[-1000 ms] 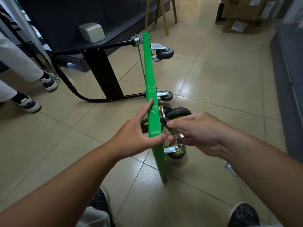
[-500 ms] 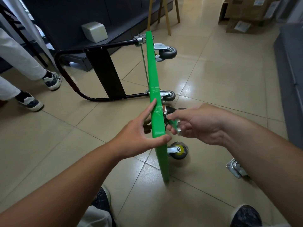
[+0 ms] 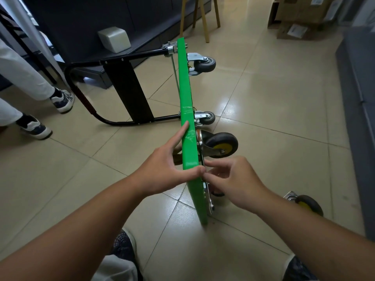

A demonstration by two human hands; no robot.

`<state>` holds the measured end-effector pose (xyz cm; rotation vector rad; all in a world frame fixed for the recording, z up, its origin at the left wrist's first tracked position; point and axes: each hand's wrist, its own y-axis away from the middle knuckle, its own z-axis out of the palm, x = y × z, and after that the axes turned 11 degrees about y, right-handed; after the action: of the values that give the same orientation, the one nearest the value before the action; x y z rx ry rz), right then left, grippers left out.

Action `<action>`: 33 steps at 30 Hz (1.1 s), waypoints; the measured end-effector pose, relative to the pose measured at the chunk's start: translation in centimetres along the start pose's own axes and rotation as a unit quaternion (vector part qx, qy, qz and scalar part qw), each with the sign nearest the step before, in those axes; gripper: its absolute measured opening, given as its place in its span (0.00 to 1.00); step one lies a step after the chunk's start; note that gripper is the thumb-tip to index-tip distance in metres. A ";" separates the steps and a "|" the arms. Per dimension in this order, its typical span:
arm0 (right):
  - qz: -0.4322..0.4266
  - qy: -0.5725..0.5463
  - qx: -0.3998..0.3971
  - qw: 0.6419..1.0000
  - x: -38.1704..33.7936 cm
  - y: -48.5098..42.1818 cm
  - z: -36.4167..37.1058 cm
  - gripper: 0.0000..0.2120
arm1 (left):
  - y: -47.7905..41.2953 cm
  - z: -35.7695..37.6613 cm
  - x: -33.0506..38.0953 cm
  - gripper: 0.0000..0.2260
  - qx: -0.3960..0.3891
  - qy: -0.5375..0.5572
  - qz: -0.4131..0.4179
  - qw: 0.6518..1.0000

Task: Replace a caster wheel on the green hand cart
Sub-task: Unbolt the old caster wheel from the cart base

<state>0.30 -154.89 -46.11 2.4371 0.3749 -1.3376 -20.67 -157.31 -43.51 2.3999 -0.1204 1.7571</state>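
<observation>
On edge on the tiled floor (image 3: 263, 98): green hand cart (image 3: 189, 126), wheels facing right.
Over the top rim, left grip (image 3: 162, 171) clamped, thumb across, forefinger straight along the deck; right grip (image 3: 233, 183) with fingertips curled at the metal plate (image 3: 208, 196) just below the yellow-hubbed caster wheel (image 3: 222, 146), pinching something or not: cannot tell. Beside the right forearm, loose caster (image 3: 306, 203) on the floor.

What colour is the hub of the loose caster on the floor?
Yellow; the hub shows in head view.

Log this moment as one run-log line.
cart deck on edge | left hand holds deck top | right hand touches mounting plate, grip unclear | loose caster on floor
</observation>
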 end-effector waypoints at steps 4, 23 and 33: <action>-0.047 0.017 0.042 0.998 1.8 -0.4 1.4 0.22 | 0.0 -0.1 0.1 0.50 0.000 0.012 -0.003 1.000; 0.115 -0.201 -0.001 0.973 -3.9 3.2 -1.0 0.16 | 0.2 -1.5 -0.2 0.52 -0.014 -0.035 -0.004 0.999; 0.166 -0.228 -0.003 0.960 -6.8 0.6 -1.4 0.06 | 0.4 -1.5 -0.4 0.51 -0.012 -0.017 -0.006 1.000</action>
<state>-1.98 -155.36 -39.53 1.9826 -0.1409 -1.6637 -22.29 -157.43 -43.41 2.4103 -0.1290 1.6993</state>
